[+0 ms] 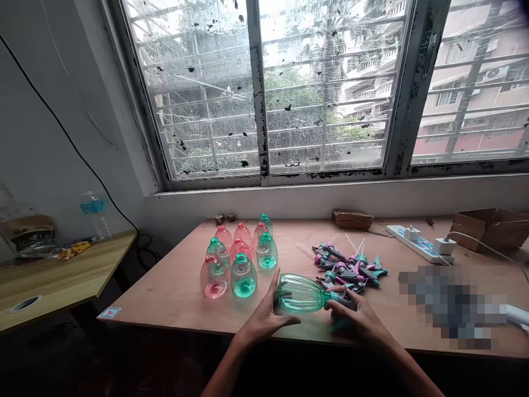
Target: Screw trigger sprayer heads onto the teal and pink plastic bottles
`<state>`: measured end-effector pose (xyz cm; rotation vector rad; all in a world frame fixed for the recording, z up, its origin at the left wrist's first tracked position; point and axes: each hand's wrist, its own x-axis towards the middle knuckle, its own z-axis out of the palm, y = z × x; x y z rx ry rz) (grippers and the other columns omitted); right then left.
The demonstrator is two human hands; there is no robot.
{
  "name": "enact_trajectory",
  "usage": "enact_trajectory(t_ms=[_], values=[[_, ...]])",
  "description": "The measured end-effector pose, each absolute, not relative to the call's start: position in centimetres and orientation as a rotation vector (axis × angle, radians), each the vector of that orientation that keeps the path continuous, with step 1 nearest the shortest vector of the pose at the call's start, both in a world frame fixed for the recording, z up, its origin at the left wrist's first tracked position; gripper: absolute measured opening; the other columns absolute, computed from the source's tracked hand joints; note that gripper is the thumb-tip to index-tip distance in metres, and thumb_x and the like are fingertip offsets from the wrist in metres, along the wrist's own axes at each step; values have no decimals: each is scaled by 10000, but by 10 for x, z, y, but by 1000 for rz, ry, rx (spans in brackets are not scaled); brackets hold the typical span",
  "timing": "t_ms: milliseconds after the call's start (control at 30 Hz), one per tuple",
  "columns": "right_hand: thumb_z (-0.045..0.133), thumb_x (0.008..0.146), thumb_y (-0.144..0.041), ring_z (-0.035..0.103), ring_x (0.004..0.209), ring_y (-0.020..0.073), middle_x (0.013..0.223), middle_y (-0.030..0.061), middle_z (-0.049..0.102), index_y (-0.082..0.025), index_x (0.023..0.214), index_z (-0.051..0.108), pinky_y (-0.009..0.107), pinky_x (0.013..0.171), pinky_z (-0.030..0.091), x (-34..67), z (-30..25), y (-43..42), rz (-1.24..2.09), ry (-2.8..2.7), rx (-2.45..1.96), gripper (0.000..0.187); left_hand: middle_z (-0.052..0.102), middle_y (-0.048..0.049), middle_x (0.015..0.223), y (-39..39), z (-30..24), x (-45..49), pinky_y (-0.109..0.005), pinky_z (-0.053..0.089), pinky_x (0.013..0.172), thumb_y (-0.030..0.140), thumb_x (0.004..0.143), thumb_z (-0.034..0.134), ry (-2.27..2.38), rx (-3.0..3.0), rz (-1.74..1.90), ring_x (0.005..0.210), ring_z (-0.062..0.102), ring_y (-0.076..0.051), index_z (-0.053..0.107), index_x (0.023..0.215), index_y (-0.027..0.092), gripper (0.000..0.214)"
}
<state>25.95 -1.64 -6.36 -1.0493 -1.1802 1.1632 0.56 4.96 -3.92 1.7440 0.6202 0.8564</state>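
A clear green spray bottle [301, 293] lies sideways in the air above the table's front edge, its neck pointing right. My left hand [264, 315] is wrapped round its base end, the thumb underneath. At the neck, my right hand [356, 311] grips a dark grey and teal trigger spray head [344, 300], which meets the bottle's mouth; whether it is threaded on cannot be seen. Just beyond my right hand is a pile of pink, teal and grey spray heads [351, 267], some with thin white tubes. Left of my hands stand several open green bottles [243, 278] and red bottles [215, 278].
A white power strip [419, 244] with plugs and an open cardboard box [490, 229] are at the back right. A brown block-like object [352, 219] sits near the wall. Something pixelated covers the right side. Another table [82, 275] stands left, past a gap.
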Motion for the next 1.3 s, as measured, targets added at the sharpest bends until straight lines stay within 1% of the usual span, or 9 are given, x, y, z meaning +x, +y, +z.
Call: enact_trajectory(t_ms=[200,400,600,733,867,933,1067,1167,1300], values=[[788,768,-499,661,571,212,604,-4,708,-195,1053,547,324,569,547,260,-66,-16,1165,-1183,-1036,482,392,-130,1549,50,-37,4,-522,235,1198,413,794,774,657,1752,807,1431,344,-347,236,1545,238,939],[809,744,-509,659,568,211,615,-12,692,-203,1013,562,321,561,547,258,-61,-17,1169,-1142,-1017,476,244,-108,1618,49,-39,4,-485,205,1214,342,709,853,628,1778,829,1464,283,-321,61,1562,307,1165],[795,769,-496,658,592,217,624,1,700,-197,1039,551,344,584,558,259,-61,-17,1189,-1159,-1022,471,313,-133,1591,53,-43,2,-530,168,1213,428,787,778,704,1755,818,1467,262,-359,219,1550,243,964],[793,769,-503,650,569,200,631,7,707,-190,998,570,316,568,536,260,-62,-16,1157,-1155,-1013,447,310,-116,1592,53,-43,4,-507,288,1179,355,743,827,634,1749,814,1411,388,-332,123,1558,306,1079],[796,765,-507,660,577,203,622,-4,706,-196,1028,567,307,575,533,261,-64,-16,1175,-1153,-1000,467,187,-107,1637,51,-42,5,-499,230,1205,328,716,849,612,1749,840,1475,260,-327,81,1560,309,1141],[798,765,-504,666,581,209,653,-2,713,-203,1042,560,316,577,535,261,-65,-15,1182,-1145,-993,474,228,-115,1625,51,-40,5,-490,199,1218,358,757,816,641,1735,826,1485,232,-325,138,1561,271,1055],[820,742,-491,666,575,210,679,-7,699,-200,1035,570,322,568,537,260,-65,-14,1183,-1106,-979,483,367,-113,1566,51,-38,4,-487,269,1198,337,797,783,598,1707,809,1431,362,-308,189,1553,272,963],[828,733,-487,659,564,198,680,-10,694,-194,1023,586,310,555,532,259,-64,-14,1183,-1085,-968,478,312,-89,1595,51,-38,4,-484,270,1197,282,745,824,590,1716,831,1442,344,-296,110,1556,331,1081],[820,748,-478,664,566,200,668,-7,701,-189,1035,594,314,570,538,261,-65,-14,1154,-1100,-981,466,226,-92,1627,51,-40,6,-491,215,1212,321,747,813,709,1804,818,1482,249,-315,132,1557,313,1059]])
